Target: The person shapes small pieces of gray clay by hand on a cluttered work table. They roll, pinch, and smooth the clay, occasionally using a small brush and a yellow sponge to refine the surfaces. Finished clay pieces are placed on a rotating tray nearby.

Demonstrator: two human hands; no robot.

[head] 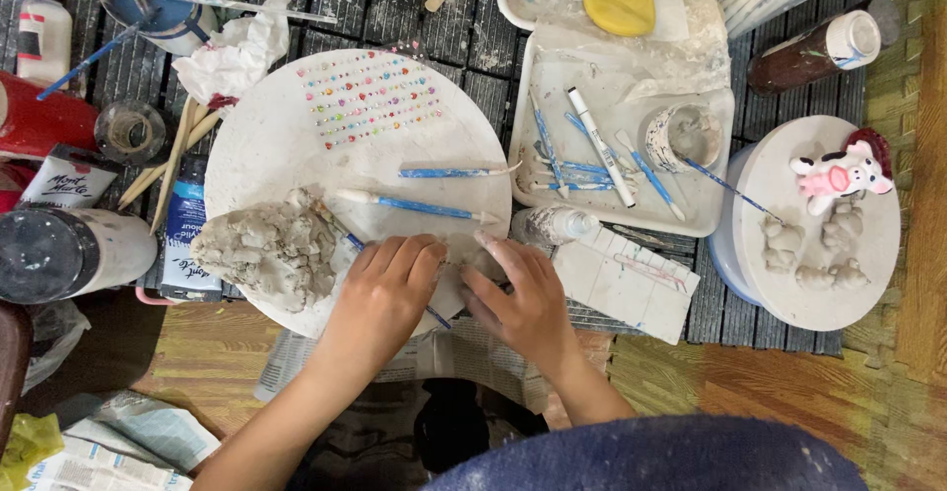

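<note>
Both hands press on a small piece of grey clay (456, 272) at the near edge of a round white board (296, 136). My left hand (383, 292) lies over the clay's left side, fingers curled down. My right hand (523, 299) covers its right side, fingertips touching the clay. A big rough lump of grey clay (268, 247) sits on the board just left of my left hand. Two blue-handled modelling tools (419, 206) (454, 172) lie on the board beyond my fingers, and rows of small coloured gems (370, 97) are stuck at its far side.
A white tray (710, 126) holds blue tools, a white marker and a small cup. A second round board (868, 254) at right carries small clay shapes and a pink-and-white figurine (838, 175). Paint bottles, jars and crumpled tissue crowd the left. Newspaper lies under the near edge.
</note>
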